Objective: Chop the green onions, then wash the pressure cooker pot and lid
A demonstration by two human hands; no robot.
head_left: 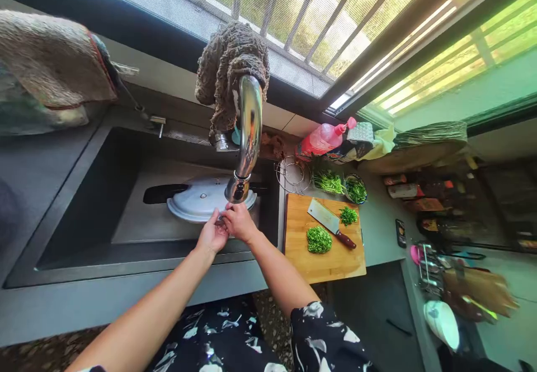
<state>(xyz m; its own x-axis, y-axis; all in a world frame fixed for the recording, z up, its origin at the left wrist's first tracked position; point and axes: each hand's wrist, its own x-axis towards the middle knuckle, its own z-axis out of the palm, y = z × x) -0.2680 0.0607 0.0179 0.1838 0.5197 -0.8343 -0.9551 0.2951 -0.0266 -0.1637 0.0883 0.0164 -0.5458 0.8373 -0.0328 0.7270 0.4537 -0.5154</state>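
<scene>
Both hands meet over the front side of the sink, just below the mouth of the tap (pixel 249 131). My left hand (pixel 213 234) is palm up with its fingers curled. My right hand (pixel 239 222) bends over it, fingertips pinched together against the left fingers. A small dark thing shows between the fingertips, too small and covered to name. Right behind the hands, a silver pressure cooker lid (pixel 197 199) with a black handle (pixel 163 194) lies in the sink; whether the hands touch its rim I cannot tell.
Right of the sink (pixel 75 232), a cutting board (pixel 297 265) bears a cleaver (pixel 325 215) and chopped greens (pixel 319 240). Behind it stand a wire ring stand (pixel 293 174), cut green stems (pixel 329 182), a bowl of greens (pixel 356 188) and a pink bottle (pixel 321 140). A grey cloth (pixel 239 59) drapes the tap.
</scene>
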